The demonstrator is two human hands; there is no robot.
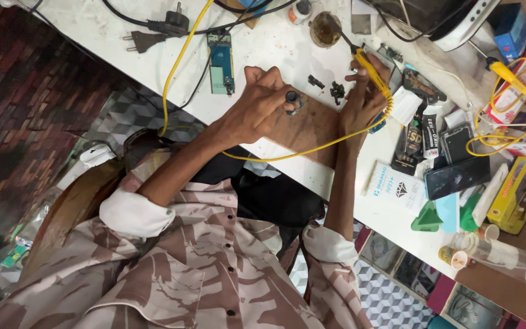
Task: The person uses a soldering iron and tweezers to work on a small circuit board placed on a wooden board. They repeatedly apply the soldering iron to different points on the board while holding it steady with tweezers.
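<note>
Small part: a small dark round part [291, 97] is pinched in the left hand [262, 105] over a brown wooden board [312, 125], which lies at the near edge of the table [275, 45].
Soldering iron: a yellow-handled iron [369, 68] is gripped in the right hand [363, 100]; its dark tip points towards the far edge of the table, near a round tin [325, 28].
Doing it well: the part is best kept pressed steady above the board, with the tip brought only to the joint; the yellow cord [299, 152] is better kept off the work.
Left hand: it is closed round the part, fingers curled and thumb on top, wrist bent inward, forearm coming from the near side.
Right hand: it is shut on the handle pen-fashion, palm turned towards the left hand, forearm rising from below the table edge.
Loose bits: small black pieces [336, 91] lie on the table just beyond the board.
Circuit board: a blue-green board [221, 62] lies left of the hands.
Right side: phones [456, 173], packets and a yellow box [514, 194] crowd that end.
</note>
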